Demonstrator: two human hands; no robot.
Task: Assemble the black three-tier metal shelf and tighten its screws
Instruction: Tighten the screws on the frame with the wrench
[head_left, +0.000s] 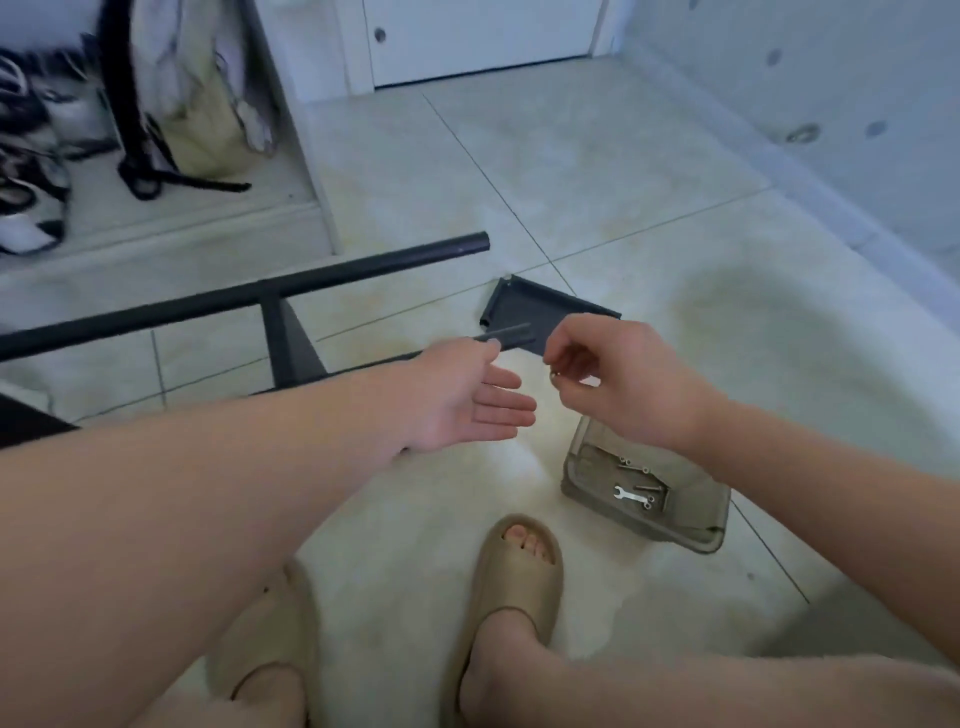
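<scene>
Grip: right hand (623, 384) pinches a small metal piece (555, 375), seemingly a nut or washer; left hand (467, 405) lies flat, palm up, holding nothing, probably offered to receive it.
Shelf frame (249, 296): black tubing, stretched across at left, near the left hand.
Shelf panel (540, 309): black, on the tiles beyond both hands.
Hardware tray (691, 514): clear, under the right wrist, keeping parts together.
Spanner (631, 494): in the tray, untouched.
Screws (636, 467): loose beside the spanner.
</scene>
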